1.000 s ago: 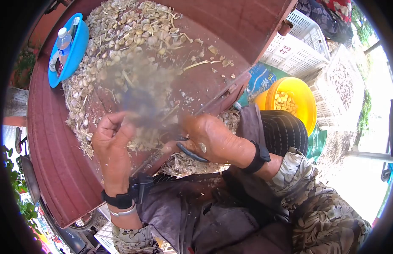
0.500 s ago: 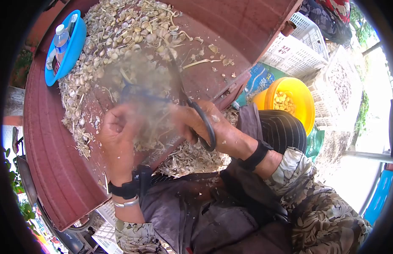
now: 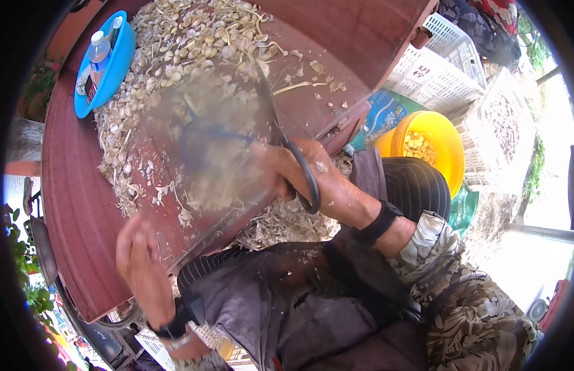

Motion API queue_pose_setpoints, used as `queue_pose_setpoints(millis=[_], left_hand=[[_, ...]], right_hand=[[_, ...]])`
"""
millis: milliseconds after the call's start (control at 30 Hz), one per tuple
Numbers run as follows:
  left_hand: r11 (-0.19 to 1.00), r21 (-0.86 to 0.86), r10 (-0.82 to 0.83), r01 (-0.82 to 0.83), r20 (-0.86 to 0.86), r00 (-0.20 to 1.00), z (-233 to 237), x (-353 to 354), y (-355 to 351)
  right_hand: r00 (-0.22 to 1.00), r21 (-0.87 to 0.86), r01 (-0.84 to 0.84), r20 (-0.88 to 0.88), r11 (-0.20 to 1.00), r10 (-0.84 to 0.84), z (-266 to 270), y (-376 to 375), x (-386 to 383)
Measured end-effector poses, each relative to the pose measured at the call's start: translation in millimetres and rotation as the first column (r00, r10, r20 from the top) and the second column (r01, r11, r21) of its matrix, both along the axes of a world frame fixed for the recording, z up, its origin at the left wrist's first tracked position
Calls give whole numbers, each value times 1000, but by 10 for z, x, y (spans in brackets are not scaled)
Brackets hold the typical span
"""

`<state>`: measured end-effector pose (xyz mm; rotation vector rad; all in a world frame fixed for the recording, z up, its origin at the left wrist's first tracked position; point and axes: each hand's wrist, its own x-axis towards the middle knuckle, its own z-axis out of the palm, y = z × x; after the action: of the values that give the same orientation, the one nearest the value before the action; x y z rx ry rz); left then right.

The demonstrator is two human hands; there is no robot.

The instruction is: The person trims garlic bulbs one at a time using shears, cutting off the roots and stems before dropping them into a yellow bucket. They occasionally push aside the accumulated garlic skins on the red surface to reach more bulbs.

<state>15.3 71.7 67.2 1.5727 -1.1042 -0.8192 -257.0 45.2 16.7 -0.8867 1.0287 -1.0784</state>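
My right hand is wrapped round a pair of scissors, whose dark handle loop curves over the knuckles. The blades point up toward a heap of garlic with dry skins and stalks. My left hand is off the near left edge of the reddish-brown table, its fingers loosely stretched and slightly blurred, with nothing visible in them. A hazy patch over the middle of the view hides part of the garlic. Inside it shows a blurred blue shape that I cannot make out.
A blue basin with a plastic bottle stands at the table's far left. To the right are a yellow bucket holding pale yellow cloves and white crates. Garlic skins lie below the table edge. Another person's clothing shows at top right.
My left hand has moved down and left, away from the garlic and my right hand, its fingers loosening. My right hand keeps the scissors in nearly the same place.
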Motion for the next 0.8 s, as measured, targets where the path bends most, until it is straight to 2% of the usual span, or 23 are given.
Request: queue_pose_setpoints(millis=[33,67,100,133,167,233,267,300,400,467,533,600,700,800], left_hand=[[997,-51,54,-50,77,996,17,184,238],[998,-30,68,-63,178,982,4,445,497],[986,51,128,-160,394,910,65,561,756],[974,104,93,-200,623,777,-7,887,976],[995,44,27,-92,751,659,-115,1147,1225],[995,-55,72,-79,968,242,-111,1136,1400],[994,-98,99,-58,995,9,-116,1149,1456],[989,-107,139,-100,905,403,-164,1144,1491],[998,37,17,-54,644,765,-110,632,984],[988,39,-139,151,661,738,-143,273,531],[958,18,-250,286,537,806,-270,-112,124],[924,-9,-244,382,756,607,-521,-296,-211],[904,111,-372,414,681,631,-836,-346,-397],[836,179,-527,519,530,664,-740,-413,-417]], right_hand=[[1000,11,17,-27,1000,-16,-1,9,-9],[998,-14,38,-54,999,-38,-26,15,-12],[995,-41,59,-83,997,-62,-57,11,-16],[990,-72,77,-113,994,-85,-79,0,-23],[992,-68,91,-83,994,-97,-87,-8,-28],[993,-58,111,-25,992,-113,-93,-6,-19],[993,-73,101,-52,992,-105,-111,-8,-16],[992,-86,91,-80,992,-98,-139,-10,-17],[991,-68,66,-108,995,-74,-102,16,40],[992,-53,87,-87,995,-91,-53,13,37],[992,-40,116,-50,992,-118,-27,27,33],[992,-53,60,-105,997,-65,-23,21,-47],[990,-59,40,-136,997,-47,-3,22,-143],[996,-71,67,-62,995,-71,-90,34,-157]])
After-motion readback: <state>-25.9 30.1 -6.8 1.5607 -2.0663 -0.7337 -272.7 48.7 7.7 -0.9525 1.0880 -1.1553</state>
